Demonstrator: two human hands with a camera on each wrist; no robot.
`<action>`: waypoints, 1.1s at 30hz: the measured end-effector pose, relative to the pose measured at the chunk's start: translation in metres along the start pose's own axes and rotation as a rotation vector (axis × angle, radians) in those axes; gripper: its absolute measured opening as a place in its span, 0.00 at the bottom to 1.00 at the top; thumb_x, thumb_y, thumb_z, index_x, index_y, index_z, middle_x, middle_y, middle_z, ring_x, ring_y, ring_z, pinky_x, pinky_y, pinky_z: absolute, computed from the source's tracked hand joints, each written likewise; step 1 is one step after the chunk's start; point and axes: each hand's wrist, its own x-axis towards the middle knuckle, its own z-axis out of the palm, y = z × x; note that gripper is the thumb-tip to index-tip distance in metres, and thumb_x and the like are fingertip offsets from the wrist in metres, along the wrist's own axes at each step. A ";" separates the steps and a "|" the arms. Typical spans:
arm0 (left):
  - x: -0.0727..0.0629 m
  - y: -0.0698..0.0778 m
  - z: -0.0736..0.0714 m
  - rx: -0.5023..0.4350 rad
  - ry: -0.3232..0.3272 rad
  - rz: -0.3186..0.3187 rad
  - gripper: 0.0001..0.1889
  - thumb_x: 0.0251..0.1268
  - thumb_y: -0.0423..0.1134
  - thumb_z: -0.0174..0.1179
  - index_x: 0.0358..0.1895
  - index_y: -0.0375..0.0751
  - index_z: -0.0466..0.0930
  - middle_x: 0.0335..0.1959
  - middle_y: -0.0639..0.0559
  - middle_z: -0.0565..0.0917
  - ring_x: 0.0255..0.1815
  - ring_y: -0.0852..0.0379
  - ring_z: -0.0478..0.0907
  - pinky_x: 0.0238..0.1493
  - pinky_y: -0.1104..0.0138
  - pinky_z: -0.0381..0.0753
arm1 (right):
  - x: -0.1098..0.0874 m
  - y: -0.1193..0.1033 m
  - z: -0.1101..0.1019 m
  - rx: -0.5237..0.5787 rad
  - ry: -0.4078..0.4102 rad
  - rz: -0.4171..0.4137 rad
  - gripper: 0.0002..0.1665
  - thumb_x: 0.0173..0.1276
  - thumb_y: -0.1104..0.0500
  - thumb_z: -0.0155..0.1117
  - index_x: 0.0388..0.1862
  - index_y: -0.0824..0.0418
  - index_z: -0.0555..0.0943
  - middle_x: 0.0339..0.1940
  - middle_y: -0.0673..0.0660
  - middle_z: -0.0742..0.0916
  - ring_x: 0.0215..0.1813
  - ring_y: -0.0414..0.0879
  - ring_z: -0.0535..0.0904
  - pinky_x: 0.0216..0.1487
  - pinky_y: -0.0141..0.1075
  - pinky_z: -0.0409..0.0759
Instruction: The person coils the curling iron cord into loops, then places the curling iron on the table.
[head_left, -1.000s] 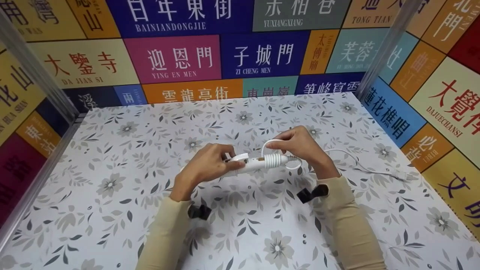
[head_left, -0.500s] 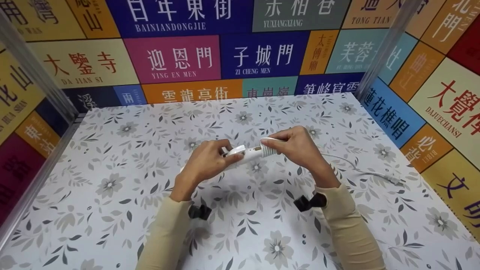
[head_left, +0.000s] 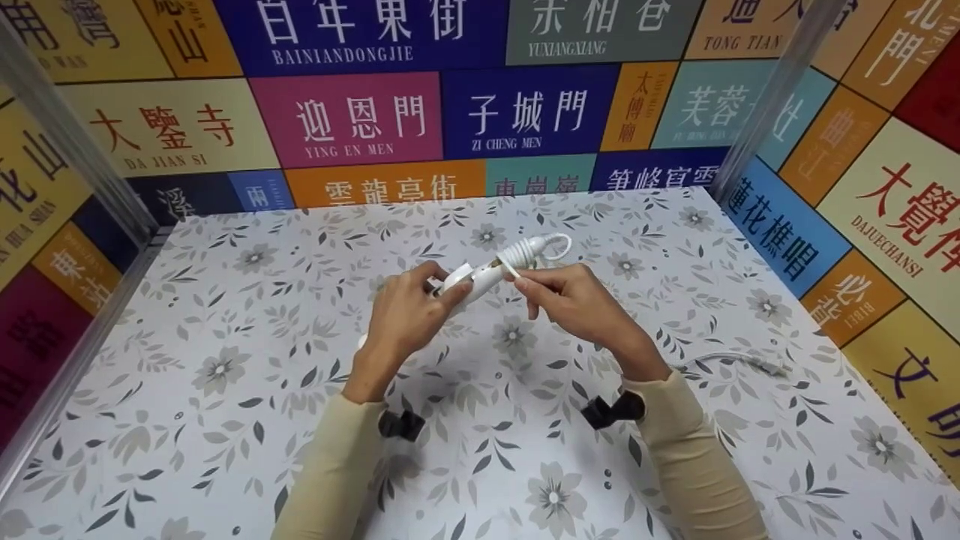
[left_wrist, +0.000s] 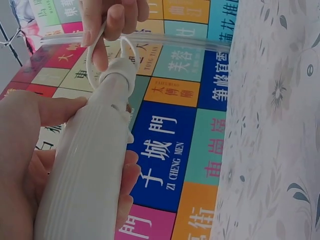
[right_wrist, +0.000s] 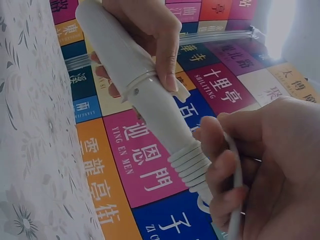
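Observation:
A white wand-like appliance (head_left: 486,282), resembling a curling iron, is held above the table by my left hand (head_left: 407,309), thumb and fingers around its thick body. In the right wrist view a short lever (right_wrist: 181,95) sticks out under the left index finger. White cord (head_left: 519,253) is wound in several turns around the narrow end, with a loop at the tip. My right hand (head_left: 576,306) pinches the cord's running part close to the turns. Across the right fingers lies a length of cord (right_wrist: 236,170).
Beyond the right wrist, the loose cord ends in a plug (head_left: 771,367) on the tabletop. The table wears a floral cloth (head_left: 300,420). Panels with coloured sign lettering (head_left: 345,116) stand at the back and both sides.
The narrow end has tilted up and away. My right hand has passed from behind the appliance to its near side, drawing the cord around. The plug has shifted slightly left.

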 end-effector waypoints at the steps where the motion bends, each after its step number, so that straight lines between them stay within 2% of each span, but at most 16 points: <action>1: 0.000 0.000 0.000 -0.003 0.004 -0.007 0.20 0.65 0.59 0.63 0.42 0.44 0.84 0.30 0.47 0.88 0.25 0.52 0.80 0.28 0.62 0.74 | 0.001 0.000 0.000 0.003 -0.014 0.003 0.17 0.79 0.55 0.55 0.60 0.55 0.84 0.23 0.57 0.84 0.17 0.37 0.66 0.19 0.29 0.64; 6: 0.001 0.002 -0.003 -0.028 0.027 -0.035 0.20 0.65 0.59 0.63 0.41 0.45 0.84 0.31 0.46 0.88 0.27 0.50 0.81 0.29 0.61 0.76 | 0.005 0.003 0.001 0.014 -0.055 0.032 0.17 0.79 0.56 0.54 0.58 0.59 0.84 0.29 0.61 0.88 0.25 0.44 0.78 0.28 0.29 0.76; 10: 0.001 0.002 -0.006 -0.057 0.039 -0.061 0.19 0.64 0.58 0.63 0.41 0.45 0.85 0.33 0.46 0.88 0.28 0.50 0.82 0.30 0.61 0.77 | 0.007 0.007 0.002 0.023 -0.075 0.038 0.17 0.79 0.58 0.53 0.55 0.65 0.85 0.35 0.64 0.90 0.33 0.47 0.85 0.37 0.31 0.82; 16: 0.002 0.001 -0.007 -0.085 0.038 -0.083 0.19 0.65 0.58 0.63 0.41 0.45 0.84 0.32 0.46 0.87 0.30 0.49 0.81 0.31 0.62 0.76 | 0.009 0.016 0.001 0.063 -0.135 0.075 0.20 0.81 0.57 0.50 0.57 0.68 0.82 0.42 0.67 0.90 0.43 0.56 0.87 0.47 0.36 0.84; 20: 0.002 0.000 -0.007 -0.095 0.041 -0.077 0.19 0.65 0.57 0.63 0.40 0.44 0.83 0.33 0.45 0.87 0.30 0.49 0.81 0.31 0.62 0.76 | 0.011 0.026 -0.001 0.098 -0.172 0.108 0.21 0.81 0.57 0.49 0.59 0.68 0.82 0.44 0.67 0.89 0.47 0.56 0.87 0.54 0.44 0.84; 25: 0.002 -0.002 -0.007 -0.113 0.055 -0.057 0.18 0.65 0.57 0.63 0.39 0.44 0.82 0.33 0.44 0.87 0.30 0.49 0.81 0.30 0.62 0.76 | 0.015 0.032 0.000 0.153 -0.174 0.195 0.21 0.79 0.53 0.54 0.56 0.67 0.83 0.41 0.64 0.90 0.41 0.49 0.89 0.53 0.47 0.84; 30: 0.003 -0.004 -0.007 -0.138 0.073 -0.032 0.17 0.66 0.56 0.63 0.37 0.44 0.83 0.30 0.44 0.86 0.28 0.49 0.80 0.28 0.63 0.75 | 0.018 0.036 0.002 0.141 -0.096 0.354 0.24 0.73 0.43 0.61 0.45 0.62 0.88 0.31 0.53 0.92 0.31 0.42 0.87 0.44 0.39 0.86; 33: 0.003 -0.003 -0.008 -0.156 0.070 -0.032 0.17 0.66 0.55 0.63 0.36 0.44 0.82 0.29 0.44 0.86 0.27 0.50 0.79 0.28 0.64 0.75 | 0.020 0.039 0.004 0.163 -0.065 0.424 0.27 0.71 0.40 0.63 0.44 0.63 0.88 0.25 0.49 0.90 0.26 0.40 0.84 0.37 0.35 0.84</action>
